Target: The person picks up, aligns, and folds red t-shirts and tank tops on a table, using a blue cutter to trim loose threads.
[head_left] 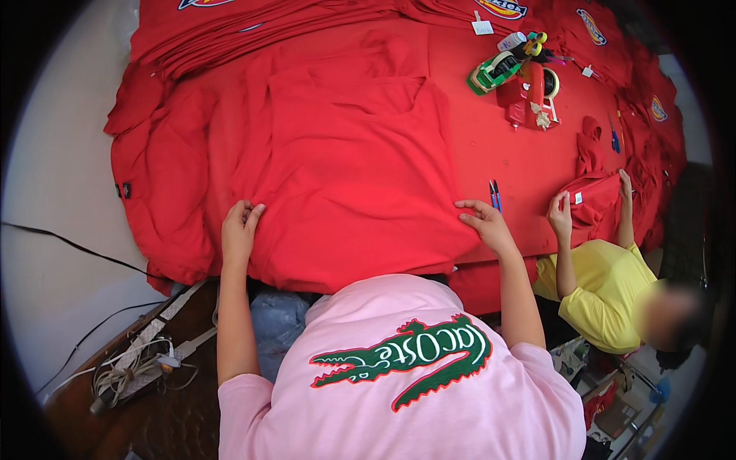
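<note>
A red shirt (360, 176) lies spread in front of me, its wide neckline facing away and its bottom edge hanging over the near side of the red-covered table (491, 146). My left hand (241, 230) pinches its left edge between thumb and fingers. At the opposite edge my right hand (484, 224) grips the cloth the same way. Soft creases run across the shirt between both hands. Two pens (495, 195) lie just beyond my right hand.
Stacked red garments (291, 34) line the far side, more lie left. Tape dispensers, one green (494, 73) and one red (529, 96), stand far right. Nearby, a person in yellow (602, 287) holds a red garment (598, 199). Tangled cables (134, 376) lie lower left.
</note>
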`<state>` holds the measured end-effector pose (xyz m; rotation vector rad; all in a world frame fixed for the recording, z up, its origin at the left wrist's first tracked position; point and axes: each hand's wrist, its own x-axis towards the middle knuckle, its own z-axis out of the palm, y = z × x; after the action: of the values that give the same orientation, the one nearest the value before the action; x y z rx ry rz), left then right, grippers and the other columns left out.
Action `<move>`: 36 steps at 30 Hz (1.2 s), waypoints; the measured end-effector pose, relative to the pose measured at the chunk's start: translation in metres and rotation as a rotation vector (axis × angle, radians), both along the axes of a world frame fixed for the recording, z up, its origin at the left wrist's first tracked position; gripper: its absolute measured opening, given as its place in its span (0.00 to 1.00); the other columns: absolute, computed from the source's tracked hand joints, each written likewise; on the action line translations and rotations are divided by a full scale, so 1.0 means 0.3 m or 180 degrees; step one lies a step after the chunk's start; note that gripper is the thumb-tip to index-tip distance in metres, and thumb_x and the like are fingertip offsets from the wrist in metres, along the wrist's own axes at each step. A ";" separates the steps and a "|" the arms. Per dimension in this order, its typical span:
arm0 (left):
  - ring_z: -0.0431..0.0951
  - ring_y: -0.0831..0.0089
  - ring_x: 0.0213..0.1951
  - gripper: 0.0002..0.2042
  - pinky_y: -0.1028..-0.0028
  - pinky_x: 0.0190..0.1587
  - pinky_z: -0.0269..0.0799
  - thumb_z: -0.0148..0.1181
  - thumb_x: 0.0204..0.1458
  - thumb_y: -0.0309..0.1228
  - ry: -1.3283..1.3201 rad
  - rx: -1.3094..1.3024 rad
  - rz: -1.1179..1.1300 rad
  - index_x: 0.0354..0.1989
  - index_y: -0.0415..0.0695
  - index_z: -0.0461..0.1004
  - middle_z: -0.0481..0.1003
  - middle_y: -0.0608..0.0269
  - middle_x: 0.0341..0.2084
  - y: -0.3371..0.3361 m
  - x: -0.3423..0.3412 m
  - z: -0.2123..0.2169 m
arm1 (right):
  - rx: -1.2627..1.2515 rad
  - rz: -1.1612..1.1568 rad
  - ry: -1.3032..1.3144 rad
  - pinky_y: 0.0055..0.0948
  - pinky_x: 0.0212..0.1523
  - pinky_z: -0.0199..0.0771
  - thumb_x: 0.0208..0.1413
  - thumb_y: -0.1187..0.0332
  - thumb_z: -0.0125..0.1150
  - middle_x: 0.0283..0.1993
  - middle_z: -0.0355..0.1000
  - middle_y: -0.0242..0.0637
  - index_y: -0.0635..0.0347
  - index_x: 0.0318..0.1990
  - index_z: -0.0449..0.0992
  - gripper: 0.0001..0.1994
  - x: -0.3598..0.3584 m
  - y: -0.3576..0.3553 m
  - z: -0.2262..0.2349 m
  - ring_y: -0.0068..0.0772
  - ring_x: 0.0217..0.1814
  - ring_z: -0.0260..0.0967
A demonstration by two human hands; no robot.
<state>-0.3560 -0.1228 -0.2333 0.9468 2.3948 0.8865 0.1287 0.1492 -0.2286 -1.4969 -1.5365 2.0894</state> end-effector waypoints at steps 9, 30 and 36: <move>0.66 0.87 0.28 0.11 0.80 0.31 0.63 0.58 0.65 0.28 -0.1747 0.0784 0.0906 0.29 0.47 0.65 0.67 0.74 0.24 -0.178 -0.047 -0.041 | 0.0458 -0.0059 -0.0013 0.19 0.44 0.77 0.63 0.78 0.65 0.42 0.79 0.29 0.63 0.59 0.78 0.17 -0.053 -0.050 0.078 0.17 0.40 0.75; 0.47 0.61 0.80 0.36 0.48 0.78 0.39 0.51 0.66 0.53 0.1982 -0.0166 -0.2042 0.79 0.51 0.54 0.49 0.60 0.80 0.349 -0.009 -0.087 | 0.4677 0.2495 -0.1318 0.49 0.81 0.44 0.70 0.61 0.54 0.82 0.52 0.42 0.56 0.77 0.57 0.31 -0.572 0.061 -0.058 0.45 0.84 0.46; 0.56 0.62 0.76 0.32 0.48 0.78 0.41 0.55 0.67 0.43 0.2046 -0.0024 -0.1637 0.78 0.52 0.56 0.58 0.59 0.76 0.501 -0.188 -0.107 | 0.4612 0.0592 -0.0821 0.49 0.74 0.57 0.61 0.67 0.63 0.70 0.69 0.44 0.55 0.74 0.62 0.33 -0.604 0.355 -0.116 0.47 0.76 0.61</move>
<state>-0.4124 0.0275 -0.2655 1.9618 2.4133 0.4096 -0.0524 0.2557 -0.2635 -0.9664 -2.3986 0.3327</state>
